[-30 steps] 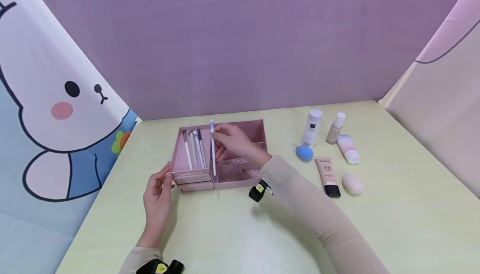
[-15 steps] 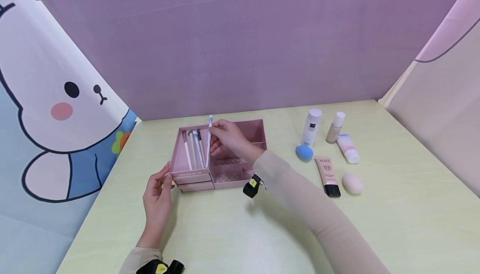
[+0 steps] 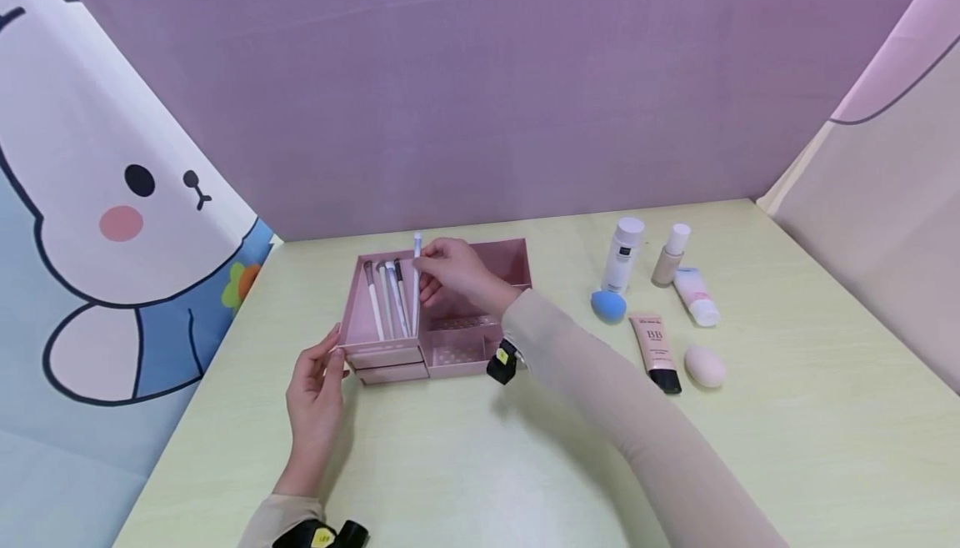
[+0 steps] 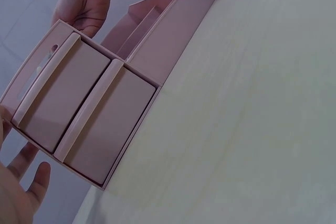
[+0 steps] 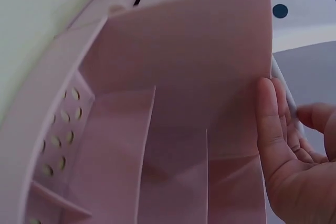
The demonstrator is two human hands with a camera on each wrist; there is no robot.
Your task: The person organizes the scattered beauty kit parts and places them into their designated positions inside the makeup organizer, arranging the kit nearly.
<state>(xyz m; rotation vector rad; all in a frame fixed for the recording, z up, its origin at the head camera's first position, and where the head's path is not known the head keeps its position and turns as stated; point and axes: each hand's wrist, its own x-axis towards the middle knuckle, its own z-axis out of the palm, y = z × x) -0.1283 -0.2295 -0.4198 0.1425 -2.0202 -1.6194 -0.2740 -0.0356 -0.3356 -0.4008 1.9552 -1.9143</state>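
A pink makeup organizer (image 3: pixel 386 356) with two drawers on its left front stands on the table. My left hand (image 3: pixel 315 389) touches its front left corner, fingers spread and relaxed beside the wall in the left wrist view. Between thumb and fingers, my right hand (image 3: pixel 456 271) pinches a slim white makeup brush (image 3: pixel 416 306) above the divider of the top tray. The brush is near upright, its bluish tip (image 3: pixel 417 241) uppermost. Several makeup brushes (image 3: pixel 390 302) lie side by side in that left tray. In the right wrist view, the fingers (image 5: pixel 270 124) lie against the divider wall.
Open compartments (image 5: pixel 173 177) fill the organizer's right half. Further right on the table are a white bottle (image 3: pixel 622 256), a blue sponge (image 3: pixel 608 307), a foundation bottle (image 3: pixel 670 258), a white and pink tube (image 3: pixel 697 298), a BB cream tube (image 3: pixel 655 352) and a pale pink sponge (image 3: pixel 705 367).
My right hand has moved slightly left and away from me with the makeup brush, from the right side of the divider to above it. My left hand stays at the organizer's corner.
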